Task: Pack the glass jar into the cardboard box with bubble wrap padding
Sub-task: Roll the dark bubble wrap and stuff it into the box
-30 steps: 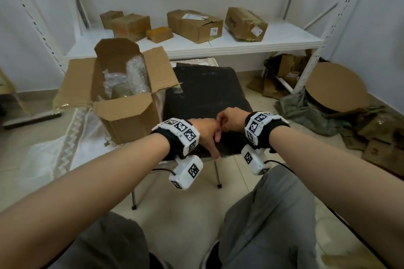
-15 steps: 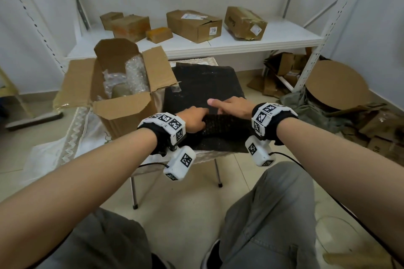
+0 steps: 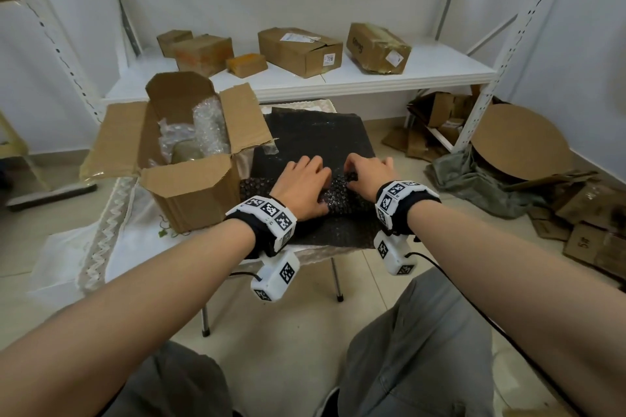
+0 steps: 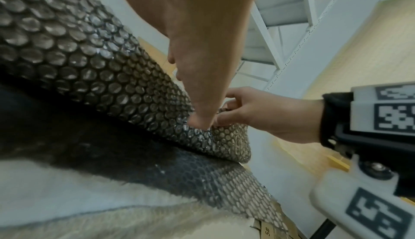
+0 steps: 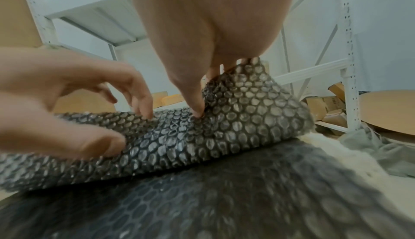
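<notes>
- Bubble wrap, a dark sheet, covers the small table; its near edge is folded over into a roll at 6 o'clock of the sheet.
- Left hand lies on top of the roll with thumb and fingers curled onto it; right hand, just beside it at 3 o'clock, pinches the roll's raised edge.
- Cardboard box stands at 9 o'clock of the hands, flaps open, touching the sheet's left edge; clear bubble wrap lines its inside. A rounded shape among that padding may be the glass jar; this cannot be confirmed.
- Open sheet surface extends from the hands toward 12 o'clock.
- Right wrist view alone shows the right thumb pressed into the fold, with the corner lifted off the sheet.
- Left wrist view alone shows the roll's right end overhanging the lower layer.
- Shelf at 12 o'clock carries closed cartons.
</notes>
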